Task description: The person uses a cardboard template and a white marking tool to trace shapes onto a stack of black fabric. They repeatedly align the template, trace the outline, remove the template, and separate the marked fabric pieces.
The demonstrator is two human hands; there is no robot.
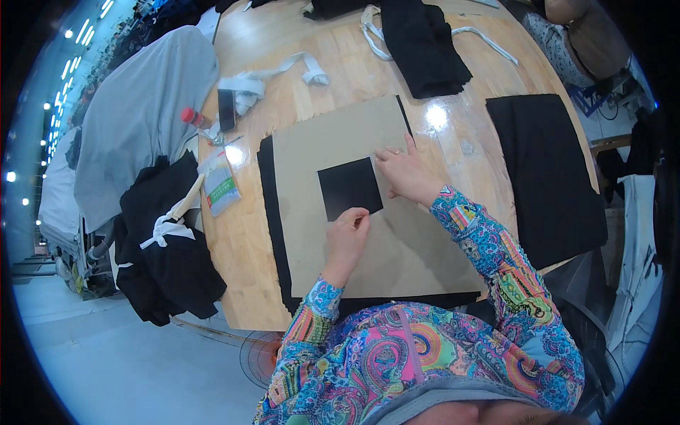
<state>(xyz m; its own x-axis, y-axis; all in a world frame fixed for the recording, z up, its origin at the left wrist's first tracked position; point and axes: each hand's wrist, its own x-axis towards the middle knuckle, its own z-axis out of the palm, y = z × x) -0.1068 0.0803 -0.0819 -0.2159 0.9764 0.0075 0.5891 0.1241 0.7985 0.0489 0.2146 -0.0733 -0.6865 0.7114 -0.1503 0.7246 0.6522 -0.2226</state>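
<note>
A black square piece (350, 185), smooth-looking, lies near the middle of a beige sheet (304, 258). The sheet rests on black cloth (269, 177) that shows along its left and near edges. My left hand (347, 237) is closed at the near edge of the square, thumb and fingertips pressed together. Whatever they may hold there is too small to make out. Beside the square's right edge, my right hand (407, 171) lies on the beige sheet with its fingers stretched out and apart.
Folded black cloth (549, 177) lies at the right, another black piece (425, 49) with white ties at the back. On the left are a white strap (283, 69), a red-capped bottle (190, 116), a plastic packet (221, 185) and black garments (170, 248). Someone (574, 42) is at the far right.
</note>
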